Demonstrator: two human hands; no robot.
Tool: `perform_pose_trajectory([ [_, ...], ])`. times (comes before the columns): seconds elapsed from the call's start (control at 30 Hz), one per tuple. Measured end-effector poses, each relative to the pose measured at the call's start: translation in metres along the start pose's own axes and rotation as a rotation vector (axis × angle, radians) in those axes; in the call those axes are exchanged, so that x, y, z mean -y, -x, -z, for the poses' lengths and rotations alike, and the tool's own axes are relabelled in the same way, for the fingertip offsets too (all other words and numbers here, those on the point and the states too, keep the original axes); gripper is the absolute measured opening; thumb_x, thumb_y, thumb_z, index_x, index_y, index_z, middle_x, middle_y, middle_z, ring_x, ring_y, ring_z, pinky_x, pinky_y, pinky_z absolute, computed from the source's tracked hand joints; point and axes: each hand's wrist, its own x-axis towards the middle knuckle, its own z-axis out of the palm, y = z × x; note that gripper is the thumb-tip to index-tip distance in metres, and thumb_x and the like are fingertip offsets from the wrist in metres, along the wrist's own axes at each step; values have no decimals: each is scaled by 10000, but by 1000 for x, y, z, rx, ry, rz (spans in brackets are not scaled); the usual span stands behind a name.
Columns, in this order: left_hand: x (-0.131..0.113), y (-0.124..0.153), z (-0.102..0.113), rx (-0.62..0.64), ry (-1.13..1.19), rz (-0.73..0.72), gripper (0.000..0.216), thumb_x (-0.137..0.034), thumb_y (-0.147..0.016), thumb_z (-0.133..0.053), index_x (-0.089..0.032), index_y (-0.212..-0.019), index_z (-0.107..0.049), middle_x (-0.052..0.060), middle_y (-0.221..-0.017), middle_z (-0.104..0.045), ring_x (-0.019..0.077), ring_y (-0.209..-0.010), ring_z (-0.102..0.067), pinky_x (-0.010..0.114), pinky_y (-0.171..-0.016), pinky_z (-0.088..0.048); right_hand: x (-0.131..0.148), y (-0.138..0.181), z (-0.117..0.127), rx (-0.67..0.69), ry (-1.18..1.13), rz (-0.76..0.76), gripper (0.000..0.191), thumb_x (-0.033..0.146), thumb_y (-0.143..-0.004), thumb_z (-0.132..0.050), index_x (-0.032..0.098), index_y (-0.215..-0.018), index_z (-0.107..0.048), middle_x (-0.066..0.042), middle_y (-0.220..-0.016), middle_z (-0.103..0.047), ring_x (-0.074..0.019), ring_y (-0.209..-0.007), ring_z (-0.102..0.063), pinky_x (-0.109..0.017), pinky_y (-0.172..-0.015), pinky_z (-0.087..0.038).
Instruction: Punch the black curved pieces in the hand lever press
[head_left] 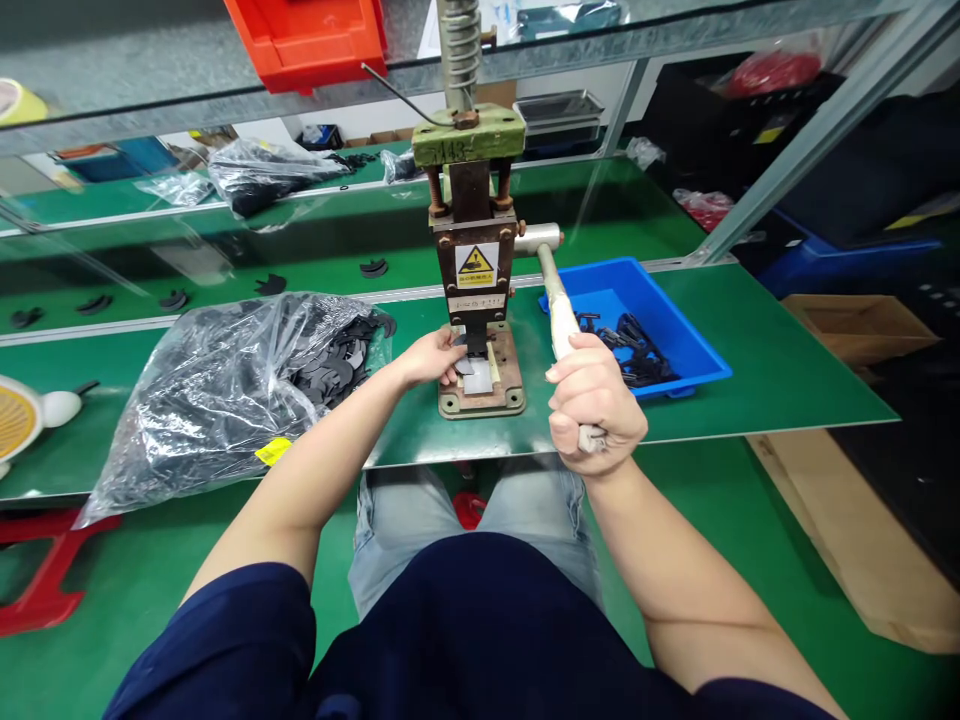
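A small hand press (477,250) with a green top and a yellow warning label stands on the green bench (750,340). My right hand (595,402) is wrapped round the end of its white lever handle (556,300), which slants down towards me. My left hand (433,357) reaches to the press base (487,398), its fingers pinched on a small black part (463,367) under the ram.
A clear plastic bag (225,385) of several black flat parts lies left of the press. A blue bin (637,325) with black parts sits to the right. Loose black parts lie on the rear bench. A cardboard box (855,325) stands at the right.
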Motion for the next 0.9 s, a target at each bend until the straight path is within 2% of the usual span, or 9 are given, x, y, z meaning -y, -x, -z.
perform_pose_trajectory([
  [0.27, -16, -4, -6, -53, -124, 30, 253, -323, -966, -790, -202, -973, -568, -32, -604, -645, 115, -449, -624, 202, -453, -449, 0, 1, -4, -41, 0, -8, 217, 317, -888, -699, 244, -718, -586, 39, -674, -632, -173, -858, -716, -550, -1109, -542],
  [0.47, -16, -6, -16, -92, -105, 81, 197, -312, -994, -745, -203, -982, -582, -47, -586, -618, 90, -423, -576, 178, -435, -418, 2, 2, -3, -43, -6, -53, 192, 328, -892, -697, 255, -734, -616, 34, -682, -634, -192, -854, -710, -583, -1104, -544],
  [0.6, -11, -1, -16, -67, -14, 58, 201, -348, -1006, -720, -197, -1043, -594, -20, -586, -643, 131, -481, -646, 201, -483, -489, 4, 2, 0, -25, 5, -59, 178, 327, -892, -691, 262, -742, -622, 35, -688, -641, -198, -860, -712, -593, -1102, -545],
  [0.67, -6, 6, -5, 48, 127, 33, 222, -364, -993, -730, -178, -1038, -617, 44, -717, -726, 157, -589, -716, 237, -554, -562, 4, 1, 0, -19, 4, -54, 172, 319, -887, -693, 255, -743, -623, 32, -694, -646, -201, -866, -712, -602, -1102, -542],
  [0.77, 8, 15, 25, 195, 274, -49, 309, -388, -944, -774, -152, -1123, -686, 152, -1117, -794, 184, -801, -778, 289, -680, -626, 4, 0, -1, -25, -2, -48, 179, 299, -881, -689, 247, -728, -611, 32, -687, -643, -196, -855, -710, -600, -1087, -551],
  [0.83, 21, 14, 53, 129, 229, -95, 354, -397, -936, -764, -161, -1195, -710, 154, -1236, -776, 168, -820, -763, 273, -673, -601, 4, 0, -2, -41, 2, -48, 190, 291, -878, -684, 248, -714, -599, 37, -679, -640, -190, -837, -708, -588, -1068, -565],
  [0.9, 34, 8, 84, -105, 68, -103, 298, -385, -954, -719, -169, -1158, -730, 114, -1158, -792, 137, -738, -713, 242, -614, -534, 2, 0, -3, -60, 15, -46, 202, 303, -873, -687, 255, -701, -592, 44, -669, -637, -188, -818, -705, -580, -1053, -575],
])
